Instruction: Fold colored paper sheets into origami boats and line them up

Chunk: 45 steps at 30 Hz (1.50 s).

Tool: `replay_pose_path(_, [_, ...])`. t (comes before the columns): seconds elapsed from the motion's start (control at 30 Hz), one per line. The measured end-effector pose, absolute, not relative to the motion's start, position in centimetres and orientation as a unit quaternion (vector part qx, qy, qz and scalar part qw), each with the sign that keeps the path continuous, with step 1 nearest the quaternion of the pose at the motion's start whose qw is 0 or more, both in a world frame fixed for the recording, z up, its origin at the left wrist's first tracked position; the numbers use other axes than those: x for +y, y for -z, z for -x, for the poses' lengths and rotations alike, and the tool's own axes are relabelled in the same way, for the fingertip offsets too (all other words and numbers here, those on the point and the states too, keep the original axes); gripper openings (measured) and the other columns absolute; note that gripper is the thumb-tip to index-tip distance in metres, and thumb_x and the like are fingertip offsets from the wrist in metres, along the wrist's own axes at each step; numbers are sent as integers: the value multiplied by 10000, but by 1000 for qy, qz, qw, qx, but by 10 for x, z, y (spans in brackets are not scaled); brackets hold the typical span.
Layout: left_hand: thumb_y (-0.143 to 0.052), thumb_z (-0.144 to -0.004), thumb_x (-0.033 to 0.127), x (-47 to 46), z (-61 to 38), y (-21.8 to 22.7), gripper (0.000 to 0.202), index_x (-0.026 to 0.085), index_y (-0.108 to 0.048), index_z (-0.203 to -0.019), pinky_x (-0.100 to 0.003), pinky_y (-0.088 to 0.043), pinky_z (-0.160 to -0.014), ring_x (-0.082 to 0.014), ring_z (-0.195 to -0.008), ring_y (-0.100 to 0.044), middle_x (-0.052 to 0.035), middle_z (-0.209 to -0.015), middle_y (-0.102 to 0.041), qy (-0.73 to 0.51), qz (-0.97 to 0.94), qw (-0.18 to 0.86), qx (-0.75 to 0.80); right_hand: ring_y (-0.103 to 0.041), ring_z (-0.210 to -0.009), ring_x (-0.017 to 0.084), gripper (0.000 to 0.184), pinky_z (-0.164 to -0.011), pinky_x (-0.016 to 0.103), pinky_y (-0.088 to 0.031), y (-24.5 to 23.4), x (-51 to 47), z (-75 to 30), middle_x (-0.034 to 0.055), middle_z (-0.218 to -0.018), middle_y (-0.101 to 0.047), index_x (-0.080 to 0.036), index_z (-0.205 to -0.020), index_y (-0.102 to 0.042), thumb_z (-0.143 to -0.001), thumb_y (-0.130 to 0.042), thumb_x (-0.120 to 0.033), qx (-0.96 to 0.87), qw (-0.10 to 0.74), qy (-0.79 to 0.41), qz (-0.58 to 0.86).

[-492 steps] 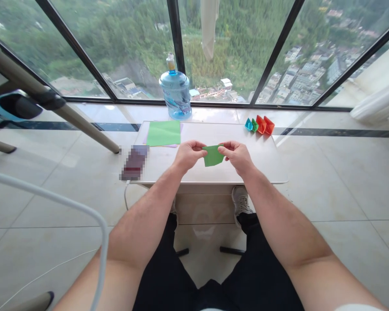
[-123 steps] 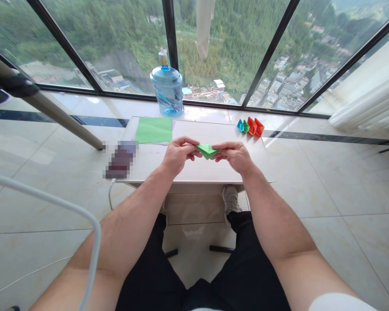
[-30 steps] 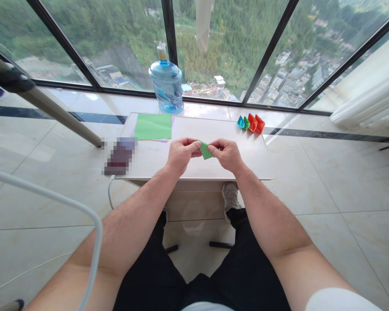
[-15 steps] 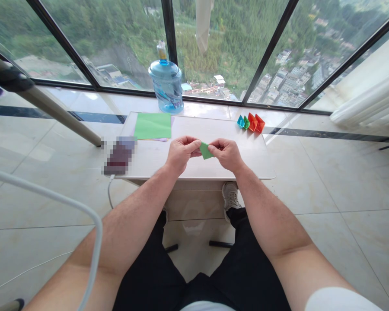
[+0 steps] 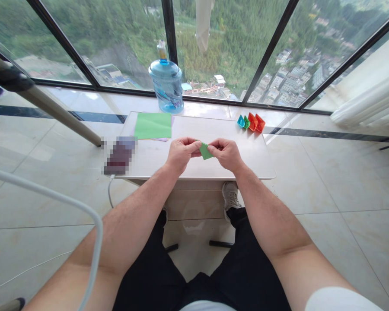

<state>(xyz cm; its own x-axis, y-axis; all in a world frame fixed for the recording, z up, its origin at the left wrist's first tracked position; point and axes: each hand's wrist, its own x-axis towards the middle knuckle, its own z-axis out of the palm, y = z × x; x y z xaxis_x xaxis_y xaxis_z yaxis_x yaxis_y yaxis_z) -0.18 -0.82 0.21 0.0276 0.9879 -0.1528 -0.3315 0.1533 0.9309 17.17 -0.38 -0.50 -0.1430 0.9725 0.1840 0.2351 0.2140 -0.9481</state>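
A small folded piece of green paper (image 5: 205, 151) is held just above the low white table (image 5: 155, 162), near its front edge. My left hand (image 5: 180, 153) pinches its left side with thumb and fingers closed. My right hand (image 5: 227, 153) pinches its right side the same way. Most of the paper is hidden between my fingertips. A stack of flat sheets, green paper on top (image 5: 153, 125), lies at the table's far left.
Several small folded paper boats (image 5: 251, 122), blue, green and red, sit at the table's far right corner. A blue water jug (image 5: 166, 85) stands on the floor by the window. A blurred dark object (image 5: 119, 156) lies on the table's left edge. A white cable (image 5: 84, 216) arcs past at the left.
Over the last second nothing has visibly moved. Compared with four seconds ago, the green paper is folded smaller and my hands are closer together.
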Motion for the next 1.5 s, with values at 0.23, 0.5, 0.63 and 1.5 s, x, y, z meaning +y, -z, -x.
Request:
replay_pose_path(0.23, [-882, -569, 337, -8, 2, -2, 343, 137, -648, -720, -434, -635, -750, -205, -663, -722, -26, -673, -706, -543, -370, 606, 448, -596, -657, 155, 252, -608, 291, -483, 6, -4, -171, 33, -732, -719, -174, -788, -738, -767, -734, -425, -638, 454, -408, 470])
replay_pose_path(0.5, [-866, -565, 317, -7, 1, -1, 298, 150, -643, -673, -380, -622, -702, -165, -615, -682, 5, -640, -675, -559, -368, 590, 452, -569, -635, 141, 234, -583, 276, -455, 5, -5, -169, 20, -702, -699, -172, -770, -728, -767, -720, -406, -639, 451, -407, 472])
replay_pose_path(0.63, [-842, -585, 315, -7, 0, -1, 274, 154, -636, -669, -369, -615, -693, -165, -607, -679, 7, -631, -665, -559, -368, 586, 457, -562, -628, 137, 218, -584, 273, -450, 4, -4, -168, 17, -691, -691, -168, -761, -723, -766, -718, -386, -639, 455, -411, 465])
replay_pose_path(1.5, [-884, -582, 357, -7, 3, 3, 314, 127, -704, -697, -308, -560, -644, -157, -635, -651, -32, -653, -693, -502, -449, 582, 456, -572, -625, 135, 230, -580, 268, -461, 5, -5, -169, 17, -679, -690, -158, -751, -725, -749, -733, -388, -637, 460, -408, 465])
